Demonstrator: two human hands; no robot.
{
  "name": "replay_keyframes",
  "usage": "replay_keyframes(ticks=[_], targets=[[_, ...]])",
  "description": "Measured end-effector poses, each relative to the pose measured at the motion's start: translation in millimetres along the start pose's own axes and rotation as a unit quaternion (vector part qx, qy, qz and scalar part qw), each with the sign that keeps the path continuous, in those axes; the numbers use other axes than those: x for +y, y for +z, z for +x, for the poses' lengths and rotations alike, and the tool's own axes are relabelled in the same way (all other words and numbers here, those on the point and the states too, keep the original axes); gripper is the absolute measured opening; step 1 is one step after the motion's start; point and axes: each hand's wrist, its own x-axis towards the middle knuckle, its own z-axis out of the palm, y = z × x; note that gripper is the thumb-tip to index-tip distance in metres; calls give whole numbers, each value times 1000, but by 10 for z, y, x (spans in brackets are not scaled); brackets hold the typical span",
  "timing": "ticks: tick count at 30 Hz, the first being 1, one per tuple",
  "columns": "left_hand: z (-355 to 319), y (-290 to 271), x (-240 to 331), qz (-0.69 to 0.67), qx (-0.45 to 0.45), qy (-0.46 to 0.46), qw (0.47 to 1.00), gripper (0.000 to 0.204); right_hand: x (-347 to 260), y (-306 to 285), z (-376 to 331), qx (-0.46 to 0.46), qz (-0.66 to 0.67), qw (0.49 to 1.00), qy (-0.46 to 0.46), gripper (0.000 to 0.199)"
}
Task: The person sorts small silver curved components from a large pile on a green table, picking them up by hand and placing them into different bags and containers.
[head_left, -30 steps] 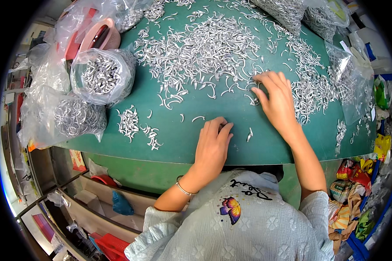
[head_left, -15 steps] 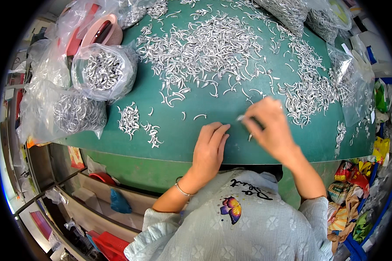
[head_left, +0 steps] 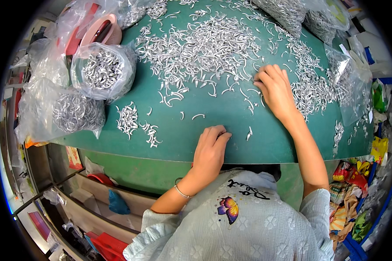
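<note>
Small curved silvery metal pieces point(head_left: 200, 48) lie in a broad heap across the green tabletop point(head_left: 174, 141). My right hand point(head_left: 273, 89) is at the heap's right edge, its fingers bent and drawn together over a few pieces; whatever is between the fingertips is hidden. Near the front edge my left hand point(head_left: 210, 148) rests on the table, fingers curled and closed, and I cannot make out what they hold. A single metal piece point(head_left: 249, 133) lies to the right of the left hand. Another curved piece point(head_left: 198, 116) lies just beyond it.
At the left stand an open plastic bag point(head_left: 128, 71) of pieces, a second filled bag point(head_left: 79, 112) and a pink container point(head_left: 114, 35). Small piles point(head_left: 127, 120) lie near them. A denser pile point(head_left: 313, 89) and more bags point(head_left: 285, 17) are on the right.
My right hand has moved away from beside the left hand, forward to the heap's edge. A metal piece now shows on the table where it was. The left hand has barely shifted.
</note>
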Motion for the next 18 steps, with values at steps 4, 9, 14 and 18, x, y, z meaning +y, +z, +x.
replay_keyframes(ticks=[4, 9, 14, 18], targets=[[-58, -18, -30, -13, -1, 6, 1000, 22, -154, -52, -195, -5, 112, 994, 8, 13], [-64, 16, -33, -5, 21, -27, 999, 38, -678, -111, -412, -121, 227, 965, -45, 16], [43, -12, 110, 73, -35, -23, 996, 55, -212, -59, -95, 33, 135, 989, 55, 19], [34, 57, 36, 34, -54, -51, 997, 54, -25, 51, 93, 31, 5, 999, 22, 19]])
